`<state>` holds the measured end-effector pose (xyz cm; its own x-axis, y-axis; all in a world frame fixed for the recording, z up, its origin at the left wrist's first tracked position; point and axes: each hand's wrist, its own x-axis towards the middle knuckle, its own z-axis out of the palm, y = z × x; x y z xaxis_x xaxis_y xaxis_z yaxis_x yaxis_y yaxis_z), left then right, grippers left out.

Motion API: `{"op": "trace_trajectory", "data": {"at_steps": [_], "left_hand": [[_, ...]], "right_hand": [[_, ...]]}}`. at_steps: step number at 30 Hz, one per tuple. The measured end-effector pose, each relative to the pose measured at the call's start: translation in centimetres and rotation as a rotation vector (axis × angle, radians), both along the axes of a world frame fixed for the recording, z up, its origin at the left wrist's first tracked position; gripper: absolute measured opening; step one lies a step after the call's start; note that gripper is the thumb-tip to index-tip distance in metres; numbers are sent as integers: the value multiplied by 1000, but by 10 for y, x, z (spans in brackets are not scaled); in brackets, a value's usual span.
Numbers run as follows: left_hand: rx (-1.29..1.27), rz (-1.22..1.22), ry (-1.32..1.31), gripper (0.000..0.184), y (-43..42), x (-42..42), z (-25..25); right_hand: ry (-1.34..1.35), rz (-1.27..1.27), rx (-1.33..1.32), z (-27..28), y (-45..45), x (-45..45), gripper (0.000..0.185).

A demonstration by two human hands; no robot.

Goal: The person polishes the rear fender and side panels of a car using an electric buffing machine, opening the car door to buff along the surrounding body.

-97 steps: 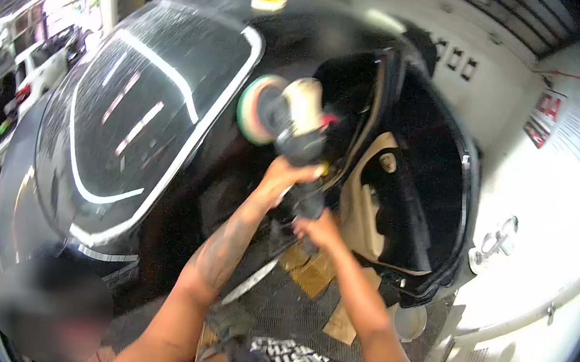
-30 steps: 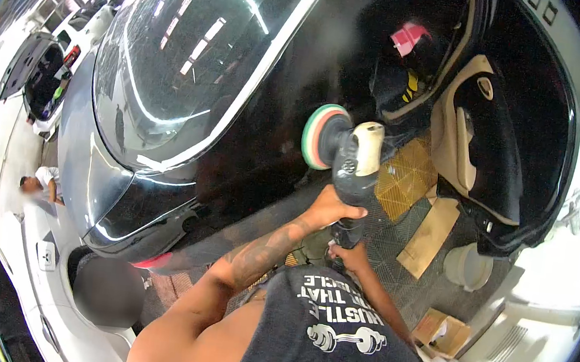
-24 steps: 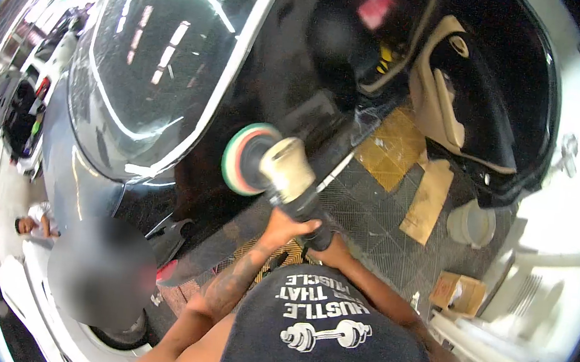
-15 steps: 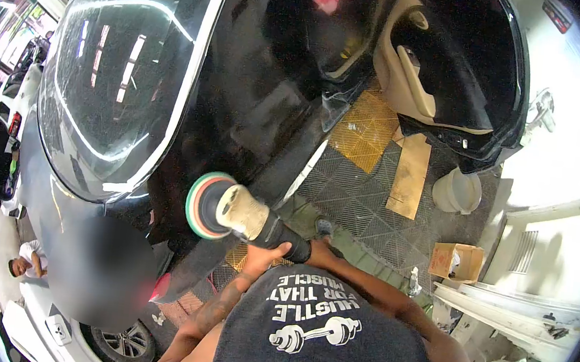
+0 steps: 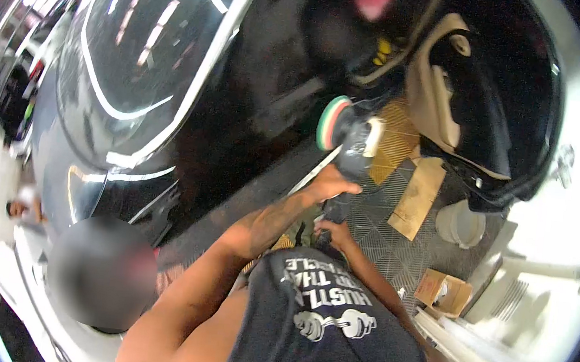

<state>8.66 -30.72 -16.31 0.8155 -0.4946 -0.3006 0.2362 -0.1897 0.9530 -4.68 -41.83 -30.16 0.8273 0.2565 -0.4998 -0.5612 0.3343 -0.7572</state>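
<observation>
A car polisher (image 5: 358, 153), with a green and orange-edged round pad (image 5: 331, 123), is held out ahead of my body. My left hand (image 5: 333, 184) wraps around its dark grip just behind the head. Further back, my right hand (image 5: 334, 232) closes around the rear end of the handle. The pad faces the lower side of the black car (image 5: 262, 107), close to its open door area. Whether pad and paint touch I cannot tell.
An open car door (image 5: 446, 105) with beige trim stands at the upper right. On the grated floor lie a cardboard sheet (image 5: 417, 198), a pale bucket (image 5: 461, 224) and a cardboard box (image 5: 443, 293). A person (image 5: 24, 206) is at the far left.
The polisher has swung up and to the right, away from my waist, with both hands still on it. Its pad now faces left. The view has shifted slightly.
</observation>
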Motion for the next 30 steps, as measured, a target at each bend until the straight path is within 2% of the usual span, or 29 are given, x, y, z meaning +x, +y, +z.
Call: {"op": "trace_trajectory", "data": {"at_steps": [2,4,6,7,8,10,12,13,14,15,16,20,21,22,23,24,25,26,27,30], "left_hand": [[-12,83,-86,51,6,-8,-14],[88,105,-43,52,24,-25,-22],[-49,105,-119,55,46,-49,-27],[-90,141,-129,56,59,-62,-32],[-84,155,-126,56,72,-74,-37],[-160,164,-160,59,102,-101,-25],[-112,139,-169,61,132,-125,-15],[-85,147,-171,62,147,-138,-15],[-58,152,-175,63,162,-150,-15],[-18,79,-95,75,179,-159,-22],[-32,81,-137,82,194,-171,-20],[-66,227,-139,92,245,-228,-24],[-54,233,-28,92,257,-242,-13],[53,266,-82,90,269,-257,-13],[14,302,-74,84,281,-273,-26],[16,286,-74,78,291,-287,-36],[-99,390,-2,72,294,-301,-31],[-77,410,36,69,299,-311,-35],[-57,424,22,69,300,-318,-32],[-11,408,-12,71,292,-308,-36]], "right_hand": [[-21,-4,-39,0,7,-7,14],[-87,92,24,-14,15,-19,16],[-31,100,-45,-26,28,-36,20],[-19,180,-58,-31,32,-44,35],[-16,194,-53,-36,41,-51,35],[-200,332,-328,-85,57,-73,57],[-258,395,-474,-113,73,-91,78],[-264,433,-431,-68,93,-94,81],[-294,427,-449,-67,106,-103,82],[-324,420,-468,-68,118,-114,83],[-354,414,-487,-63,132,-122,84],[-505,489,-567,-23,176,-142,71],[-498,541,-509,-18,184,-146,68],[-492,590,-452,-15,189,-149,65],[-349,711,-539,-19,194,-149,68],[-421,727,-482,-51,194,-157,69],[-410,705,-459,-27,197,-156,68],[-407,690,-450,-20,199,-157,68],[-403,675,-441,-15,202,-158,68],[-500,770,-531,-55,192,-163,69]]}}
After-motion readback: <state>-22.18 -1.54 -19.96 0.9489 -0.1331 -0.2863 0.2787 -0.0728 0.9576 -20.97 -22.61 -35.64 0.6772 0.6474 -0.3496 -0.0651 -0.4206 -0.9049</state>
